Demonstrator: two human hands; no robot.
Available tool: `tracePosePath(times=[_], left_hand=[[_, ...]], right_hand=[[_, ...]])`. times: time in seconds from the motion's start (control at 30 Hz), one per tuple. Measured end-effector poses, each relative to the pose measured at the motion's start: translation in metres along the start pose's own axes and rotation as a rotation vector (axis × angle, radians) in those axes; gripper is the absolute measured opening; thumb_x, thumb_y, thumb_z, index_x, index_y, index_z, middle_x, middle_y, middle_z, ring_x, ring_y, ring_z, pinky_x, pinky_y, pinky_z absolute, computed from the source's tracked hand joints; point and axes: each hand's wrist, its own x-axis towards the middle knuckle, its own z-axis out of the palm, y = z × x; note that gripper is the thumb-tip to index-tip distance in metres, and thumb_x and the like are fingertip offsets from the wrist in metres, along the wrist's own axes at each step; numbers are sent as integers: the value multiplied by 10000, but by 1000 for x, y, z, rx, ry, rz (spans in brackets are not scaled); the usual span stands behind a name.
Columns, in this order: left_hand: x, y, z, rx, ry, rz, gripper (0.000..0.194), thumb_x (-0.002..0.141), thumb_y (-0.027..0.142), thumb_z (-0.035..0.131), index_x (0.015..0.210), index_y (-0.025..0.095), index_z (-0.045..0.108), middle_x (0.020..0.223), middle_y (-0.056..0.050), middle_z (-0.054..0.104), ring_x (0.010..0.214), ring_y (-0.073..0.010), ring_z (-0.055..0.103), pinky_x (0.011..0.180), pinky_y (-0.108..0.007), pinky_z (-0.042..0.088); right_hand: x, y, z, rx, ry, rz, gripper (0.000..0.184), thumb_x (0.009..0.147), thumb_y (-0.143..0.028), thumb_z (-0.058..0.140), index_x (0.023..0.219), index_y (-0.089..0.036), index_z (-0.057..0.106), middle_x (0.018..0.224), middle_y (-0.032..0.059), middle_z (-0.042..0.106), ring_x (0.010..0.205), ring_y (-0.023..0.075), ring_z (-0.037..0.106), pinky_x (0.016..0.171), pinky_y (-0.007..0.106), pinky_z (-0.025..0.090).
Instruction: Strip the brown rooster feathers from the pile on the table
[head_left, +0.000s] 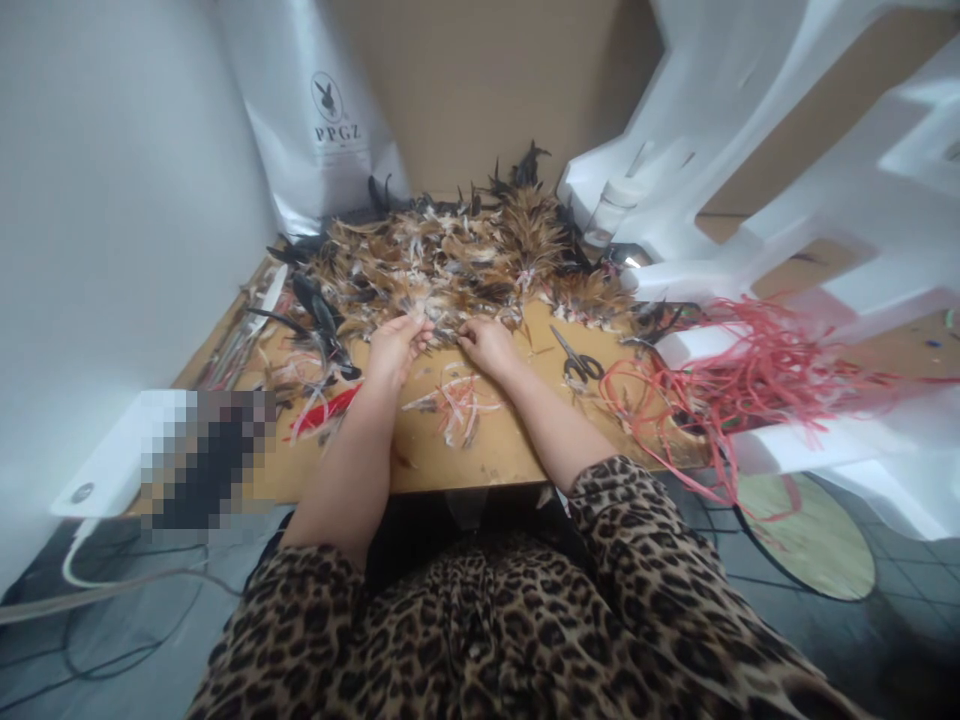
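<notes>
A heap of brown and cream feathers (pixel 442 250) covers the far part of the wooden table (pixel 517 440). At its near edge my left hand (pixel 397 345) is closed in a pinch, with a pale feather (pixel 415 298) showing at the fingertips. Just to the right, my right hand (pixel 487 345) has its fingers curled down against the front of the heap; what they hold, if anything, is hidden. Small dark feathers (pixel 444 336) lie between the two hands. Below them on the wood are red and white plastic strips (pixel 457 405).
Black-handled scissors (pixel 577 358) lie right of my right hand. Tangled red ribbon strips (pixel 750 380) hang over white foam pieces (pixel 817 450) at the right. Black feathers (pixel 319 310) lie left. A white power strip (pixel 120 450) with a cable sits at the left corner.
</notes>
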Motion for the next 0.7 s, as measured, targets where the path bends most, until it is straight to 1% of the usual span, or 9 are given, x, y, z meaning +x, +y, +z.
tracePosePath(times=[0.07,0.17,0.23,0.37,0.53,0.7], left_hand=[[-1,0,0,1,-10,-12,158,651,213,735,711,98,644,666,-42,662,515,-47,570,450,-128,408],[-2,0,-1,10,-21,-31,152,653,204,732,720,96,648,678,-45,668,518,-47,578,459,-127,420],[-2,-1,-1,21,-41,-48,154,653,200,732,731,94,652,713,-53,678,529,-51,589,467,-130,430],[-4,-1,1,50,-98,-88,164,657,180,730,777,93,658,800,-77,692,571,-66,618,487,-138,451],[-8,-1,4,85,-158,-138,169,670,162,719,810,88,659,850,-102,698,604,-85,638,505,-149,471],[-10,-4,5,135,-244,-146,156,677,174,710,796,81,671,819,-105,703,605,-84,634,533,-152,477]], right_hand=[[1,1,0,-31,3,-14,166,799,-221,495,831,-184,654,881,65,631,832,183,559,741,284,391],[1,2,-6,-19,63,-44,182,817,-221,472,845,-183,647,880,65,610,851,182,544,778,288,386],[0,3,-12,-2,106,-78,185,823,-222,467,857,-182,644,889,67,597,868,183,532,799,293,378],[-2,4,-19,1,140,-146,208,841,-229,443,887,-181,640,903,79,578,903,196,512,818,313,357],[-3,3,-23,-23,132,-188,214,844,-220,439,937,-186,629,973,87,569,951,210,485,823,335,318],[-5,-4,-29,-110,92,-248,224,869,-245,416,913,-193,629,1008,91,572,966,223,456,826,353,280]])
